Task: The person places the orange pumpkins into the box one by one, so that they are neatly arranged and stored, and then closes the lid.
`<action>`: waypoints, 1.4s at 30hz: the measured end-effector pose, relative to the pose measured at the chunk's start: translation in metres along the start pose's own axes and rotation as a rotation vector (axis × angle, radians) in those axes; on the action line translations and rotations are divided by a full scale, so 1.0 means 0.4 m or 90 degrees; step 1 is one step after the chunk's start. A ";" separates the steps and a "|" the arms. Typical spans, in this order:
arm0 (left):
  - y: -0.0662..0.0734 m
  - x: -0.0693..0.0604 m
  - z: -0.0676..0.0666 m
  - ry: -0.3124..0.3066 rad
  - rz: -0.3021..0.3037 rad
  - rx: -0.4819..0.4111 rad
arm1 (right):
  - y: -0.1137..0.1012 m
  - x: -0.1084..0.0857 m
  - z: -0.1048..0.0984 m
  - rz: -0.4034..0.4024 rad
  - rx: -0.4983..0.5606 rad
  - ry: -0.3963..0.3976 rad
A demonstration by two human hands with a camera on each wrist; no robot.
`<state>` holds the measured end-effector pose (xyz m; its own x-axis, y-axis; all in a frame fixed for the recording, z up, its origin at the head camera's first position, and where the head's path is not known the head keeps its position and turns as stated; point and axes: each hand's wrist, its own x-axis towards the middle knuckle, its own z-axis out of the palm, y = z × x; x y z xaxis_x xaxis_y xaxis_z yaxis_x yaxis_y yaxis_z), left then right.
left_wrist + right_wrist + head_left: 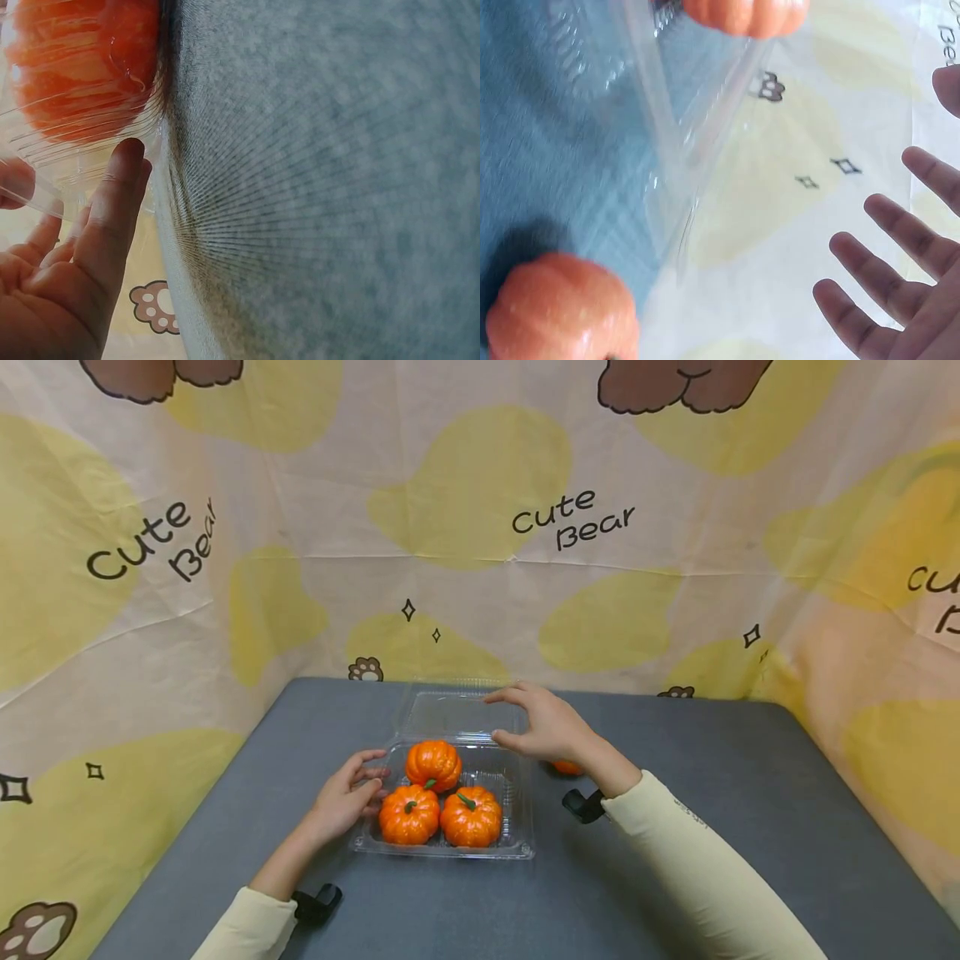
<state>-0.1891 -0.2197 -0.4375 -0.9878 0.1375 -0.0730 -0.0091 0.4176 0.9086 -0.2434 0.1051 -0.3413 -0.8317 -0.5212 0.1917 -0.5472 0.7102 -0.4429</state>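
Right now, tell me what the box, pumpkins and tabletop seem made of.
Box: thin clear plastic, shiny; the tabletop shows through its ribbed walls.
Pumpkins: glossy orange with bright highlights, perhaps plastic or lacquered foam; the inside is hidden.
Tabletop: matte grey, likely fabric-covered, judging by its speckled look.

Glossy pumpkins (470, 820), clear plastic container (516, 810)
Inside container: pumpkins smooth, shiny; under it: matt, cloth-like tabletop (457, 910); behind it: creased matt cloth backdrop (465, 485).
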 end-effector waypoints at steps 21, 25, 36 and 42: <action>-0.006 0.011 -0.002 -0.004 0.002 -0.003 | 0.178 -0.078 -0.035 0.145 0.001 0.077; -0.007 0.014 -0.003 -0.006 0.006 -0.002 | 0.202 -0.089 -0.033 0.157 0.004 0.076; -0.003 0.016 -0.003 -0.003 0.001 0.011 | 0.251 -0.120 -0.015 0.193 0.025 0.061; -0.002 0.016 -0.002 -0.002 0.000 0.010 | 0.274 -0.133 0.004 0.206 0.030 0.048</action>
<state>-0.1955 -0.2198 -0.4383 -0.9872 0.1405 -0.0753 -0.0073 0.4322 0.9018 -0.2591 0.2100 -0.4014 -0.9670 -0.2354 0.0978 -0.2507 0.8097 -0.5306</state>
